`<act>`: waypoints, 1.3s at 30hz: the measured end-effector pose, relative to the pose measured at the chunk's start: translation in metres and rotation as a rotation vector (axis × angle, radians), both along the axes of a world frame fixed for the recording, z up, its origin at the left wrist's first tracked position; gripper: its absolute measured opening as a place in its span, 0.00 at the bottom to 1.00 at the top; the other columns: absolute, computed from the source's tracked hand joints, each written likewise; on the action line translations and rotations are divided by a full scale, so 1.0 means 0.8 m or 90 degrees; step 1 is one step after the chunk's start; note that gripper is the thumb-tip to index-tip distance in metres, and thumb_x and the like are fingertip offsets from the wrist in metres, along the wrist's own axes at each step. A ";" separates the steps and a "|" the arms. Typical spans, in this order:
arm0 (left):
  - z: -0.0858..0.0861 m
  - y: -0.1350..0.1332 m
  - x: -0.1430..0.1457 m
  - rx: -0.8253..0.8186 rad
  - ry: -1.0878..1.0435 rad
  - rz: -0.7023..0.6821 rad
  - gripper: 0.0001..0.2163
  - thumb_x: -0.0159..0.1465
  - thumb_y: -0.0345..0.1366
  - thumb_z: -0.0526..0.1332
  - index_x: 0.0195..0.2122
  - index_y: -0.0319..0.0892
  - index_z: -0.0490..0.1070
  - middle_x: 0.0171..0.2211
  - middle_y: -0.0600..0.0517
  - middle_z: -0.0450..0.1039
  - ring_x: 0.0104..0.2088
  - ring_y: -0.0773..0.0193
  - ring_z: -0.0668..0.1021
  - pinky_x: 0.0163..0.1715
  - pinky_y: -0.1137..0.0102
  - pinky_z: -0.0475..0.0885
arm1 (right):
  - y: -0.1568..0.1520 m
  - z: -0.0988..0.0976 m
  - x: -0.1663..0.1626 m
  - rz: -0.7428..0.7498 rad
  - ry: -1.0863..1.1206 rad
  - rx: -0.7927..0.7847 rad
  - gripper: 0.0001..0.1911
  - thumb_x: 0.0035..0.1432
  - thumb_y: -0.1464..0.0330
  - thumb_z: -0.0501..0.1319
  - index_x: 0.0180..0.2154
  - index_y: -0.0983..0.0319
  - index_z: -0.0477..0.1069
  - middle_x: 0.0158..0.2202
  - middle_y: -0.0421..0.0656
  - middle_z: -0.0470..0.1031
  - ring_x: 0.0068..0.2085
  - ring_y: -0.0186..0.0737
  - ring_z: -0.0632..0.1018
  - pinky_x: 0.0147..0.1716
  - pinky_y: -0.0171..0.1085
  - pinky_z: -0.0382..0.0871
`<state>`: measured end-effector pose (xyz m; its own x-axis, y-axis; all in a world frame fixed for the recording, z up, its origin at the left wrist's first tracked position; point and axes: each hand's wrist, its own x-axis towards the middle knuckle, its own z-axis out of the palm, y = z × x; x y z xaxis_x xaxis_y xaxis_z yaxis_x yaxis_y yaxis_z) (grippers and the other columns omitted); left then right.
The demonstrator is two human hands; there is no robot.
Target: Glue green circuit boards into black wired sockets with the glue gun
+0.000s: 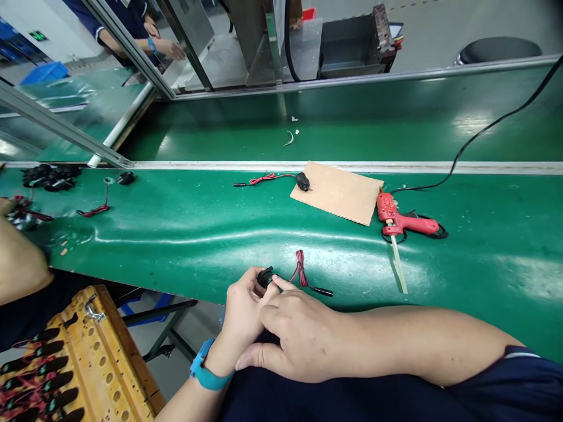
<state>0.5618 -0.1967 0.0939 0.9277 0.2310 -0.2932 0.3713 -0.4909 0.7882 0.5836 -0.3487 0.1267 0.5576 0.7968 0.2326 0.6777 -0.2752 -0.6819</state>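
Observation:
At the near edge of the green belt [185, 228], my left hand [241, 313] and my right hand [295, 328] are pressed together around a small black socket part [264, 276]. Both hands pinch it with closed fingers. A red and black wire lead [303, 275] runs from the part onto the belt to the right. My left wrist wears a blue band [206, 370].
A red glue gun [398, 218] lies beside a cardboard sheet [341, 193], on which another wired socket [302, 181] rests. More wired parts [51, 177] lie at the far left. A wooden holed rack [74, 363] holds several parts. Another person's arm [17, 258] is at left.

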 end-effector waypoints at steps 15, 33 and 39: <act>0.045 0.013 -0.008 -0.290 0.011 -0.022 0.12 0.63 0.39 0.62 0.46 0.39 0.73 0.28 0.55 0.70 0.24 0.68 0.71 0.27 0.72 0.69 | -0.016 -0.036 0.045 -0.051 -0.028 0.125 0.18 0.67 0.65 0.64 0.56 0.61 0.71 0.52 0.51 0.76 0.50 0.48 0.76 0.51 0.49 0.67; 0.024 0.034 -0.003 -0.264 0.079 -0.169 0.09 0.66 0.40 0.63 0.40 0.39 0.74 0.31 0.50 0.76 0.28 0.65 0.75 0.28 0.71 0.70 | -0.017 -0.045 0.048 0.019 -0.110 0.088 0.13 0.68 0.68 0.61 0.52 0.65 0.73 0.47 0.50 0.79 0.43 0.42 0.80 0.44 0.44 0.67; 0.013 0.031 0.001 -0.268 0.043 -0.111 0.09 0.64 0.39 0.64 0.40 0.39 0.73 0.32 0.50 0.77 0.29 0.65 0.76 0.28 0.71 0.72 | -0.012 -0.047 0.050 -0.011 -0.102 0.080 0.14 0.67 0.69 0.62 0.54 0.63 0.72 0.51 0.50 0.79 0.46 0.44 0.80 0.45 0.44 0.68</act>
